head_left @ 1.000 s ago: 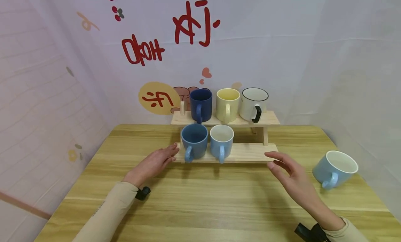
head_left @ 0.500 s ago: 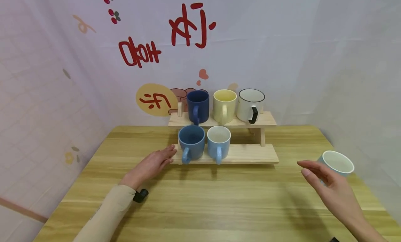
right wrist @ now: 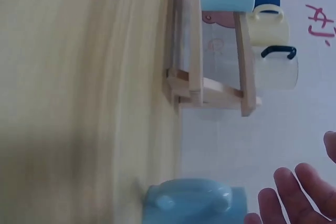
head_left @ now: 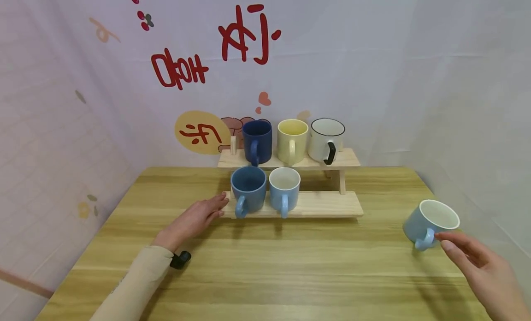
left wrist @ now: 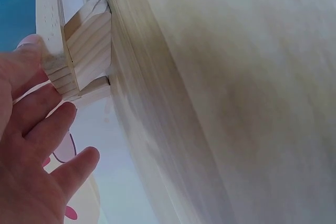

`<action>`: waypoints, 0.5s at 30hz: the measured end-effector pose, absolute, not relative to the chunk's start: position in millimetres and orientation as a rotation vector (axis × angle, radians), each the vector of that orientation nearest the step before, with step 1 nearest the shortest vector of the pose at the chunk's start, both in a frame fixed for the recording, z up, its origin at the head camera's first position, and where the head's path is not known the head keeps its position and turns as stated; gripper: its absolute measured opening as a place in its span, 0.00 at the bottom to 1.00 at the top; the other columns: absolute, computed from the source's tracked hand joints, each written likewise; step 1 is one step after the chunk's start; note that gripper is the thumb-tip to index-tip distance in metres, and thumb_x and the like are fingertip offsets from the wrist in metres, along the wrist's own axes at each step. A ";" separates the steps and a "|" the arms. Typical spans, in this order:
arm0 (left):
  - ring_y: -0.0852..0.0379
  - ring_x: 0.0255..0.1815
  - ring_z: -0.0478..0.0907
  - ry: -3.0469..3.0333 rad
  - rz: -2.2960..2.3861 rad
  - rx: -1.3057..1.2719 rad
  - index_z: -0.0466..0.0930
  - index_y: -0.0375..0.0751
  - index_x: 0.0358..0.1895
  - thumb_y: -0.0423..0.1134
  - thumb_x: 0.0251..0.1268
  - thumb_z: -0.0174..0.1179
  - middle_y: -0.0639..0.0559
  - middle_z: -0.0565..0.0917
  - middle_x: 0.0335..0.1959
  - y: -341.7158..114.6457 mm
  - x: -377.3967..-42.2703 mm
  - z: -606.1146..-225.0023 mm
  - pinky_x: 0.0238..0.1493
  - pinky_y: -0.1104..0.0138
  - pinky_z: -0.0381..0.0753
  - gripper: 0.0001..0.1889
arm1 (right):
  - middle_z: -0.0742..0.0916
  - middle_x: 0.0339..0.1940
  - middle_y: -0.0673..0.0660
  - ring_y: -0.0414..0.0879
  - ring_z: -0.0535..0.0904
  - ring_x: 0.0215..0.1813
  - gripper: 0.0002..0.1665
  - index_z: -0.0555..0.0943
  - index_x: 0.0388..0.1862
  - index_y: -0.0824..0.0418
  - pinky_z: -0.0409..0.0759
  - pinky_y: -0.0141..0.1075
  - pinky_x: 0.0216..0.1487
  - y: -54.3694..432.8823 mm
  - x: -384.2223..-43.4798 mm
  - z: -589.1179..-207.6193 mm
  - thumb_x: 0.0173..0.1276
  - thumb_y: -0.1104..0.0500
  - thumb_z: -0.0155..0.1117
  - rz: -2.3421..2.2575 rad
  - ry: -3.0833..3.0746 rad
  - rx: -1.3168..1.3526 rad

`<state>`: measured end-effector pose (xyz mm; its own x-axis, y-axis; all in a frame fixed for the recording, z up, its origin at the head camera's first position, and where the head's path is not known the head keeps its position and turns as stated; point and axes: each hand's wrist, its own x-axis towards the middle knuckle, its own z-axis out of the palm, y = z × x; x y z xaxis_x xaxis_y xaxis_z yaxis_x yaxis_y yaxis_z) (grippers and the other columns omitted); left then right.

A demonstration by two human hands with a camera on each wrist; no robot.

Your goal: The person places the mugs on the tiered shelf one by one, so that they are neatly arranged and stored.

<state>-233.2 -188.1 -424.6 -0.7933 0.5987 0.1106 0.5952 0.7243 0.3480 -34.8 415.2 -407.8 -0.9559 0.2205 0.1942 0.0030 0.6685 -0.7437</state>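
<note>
A light blue mug [head_left: 416,225] with a white inside stands on the right of the table, its handle [head_left: 425,240] toward me. My right hand [head_left: 487,268] is just right of that handle, thumb and forefinger apart, fingertips close to it in the head view. In the right wrist view its fingers [right wrist: 287,195] show beside the mug [right wrist: 194,203]. My left hand [head_left: 192,223] touches the left end of the two-tier wooden rack [head_left: 327,203], fingers loosely extended. Its thumb [left wrist: 30,43] lies against the lower shelf [left wrist: 51,40] in the left wrist view.
On the lower shelf stand a medium blue mug [head_left: 249,192] and another light blue mug [head_left: 284,192]. The upper shelf carries a dark blue mug [head_left: 258,141], a yellow mug [head_left: 292,141] and a white mug [head_left: 325,141] with a black handle. A printed curtain [head_left: 352,72] hangs behind.
My right hand has moved right and nearer to me, from the rack's right end, past the light blue mug, to its handle. My left hand stays at the rack's left end.
</note>
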 end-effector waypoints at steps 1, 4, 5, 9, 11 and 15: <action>0.41 0.75 0.69 2.905 0.589 0.995 0.70 0.36 0.75 0.40 0.81 0.57 0.41 0.66 0.78 -188.6 -232.7 -424.9 0.70 0.46 0.71 0.26 | 0.83 0.55 0.24 0.10 0.69 0.53 0.22 0.79 0.70 0.53 0.64 0.14 0.43 418.5 -34.7 -410.7 0.81 0.52 0.60 1.163 -2.628 -0.193; 0.41 0.75 0.69 2.905 0.593 0.991 0.69 0.35 0.76 0.41 0.81 0.56 0.40 0.66 0.79 -189.1 -231.2 -426.1 0.70 0.46 0.71 0.26 | 0.81 0.52 0.20 0.09 0.67 0.51 0.23 0.79 0.70 0.52 0.63 0.15 0.40 426.2 -35.9 -419.5 0.81 0.49 0.60 1.200 -2.651 -0.250; 0.41 0.75 0.69 2.906 0.597 0.988 0.69 0.36 0.76 0.41 0.81 0.56 0.41 0.65 0.79 -189.0 -230.8 -426.1 0.70 0.46 0.71 0.26 | 0.81 0.51 0.19 0.08 0.67 0.50 0.23 0.79 0.70 0.52 0.63 0.15 0.40 427.6 -36.5 -422.4 0.81 0.49 0.60 1.219 -2.656 -0.272; 0.41 0.75 0.68 2.908 0.598 0.986 0.69 0.35 0.76 0.41 0.81 0.56 0.40 0.65 0.79 -188.4 -229.9 -425.9 0.70 0.46 0.71 0.26 | 0.78 0.47 0.17 0.09 0.68 0.46 0.22 0.78 0.69 0.47 0.65 0.17 0.36 432.3 -39.9 -431.2 0.81 0.46 0.59 1.294 -2.690 -0.385; 0.40 0.75 0.68 2.911 0.595 0.986 0.69 0.35 0.76 0.41 0.81 0.56 0.40 0.65 0.79 -188.2 -229.7 -425.6 0.70 0.46 0.71 0.26 | 0.79 0.47 0.18 0.11 0.71 0.46 0.18 0.77 0.67 0.43 0.68 0.17 0.37 435.2 -41.9 -434.8 0.82 0.46 0.57 1.380 -2.686 -0.390; 0.41 0.75 0.69 2.913 0.581 0.996 0.69 0.35 0.76 0.41 0.81 0.56 0.41 0.66 0.78 -188.2 -230.1 -426.0 0.71 0.46 0.71 0.26 | 0.85 0.51 0.29 0.21 0.81 0.49 0.12 0.78 0.57 0.40 0.78 0.18 0.43 444.6 -49.6 -444.3 0.85 0.55 0.51 1.873 -2.434 -0.249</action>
<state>-230.1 -188.2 -426.0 -0.7980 0.5926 0.1097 0.5893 0.7291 0.3480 -49.6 444.6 -444.3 -0.9851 0.1641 -0.0507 0.0911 0.2487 -0.9643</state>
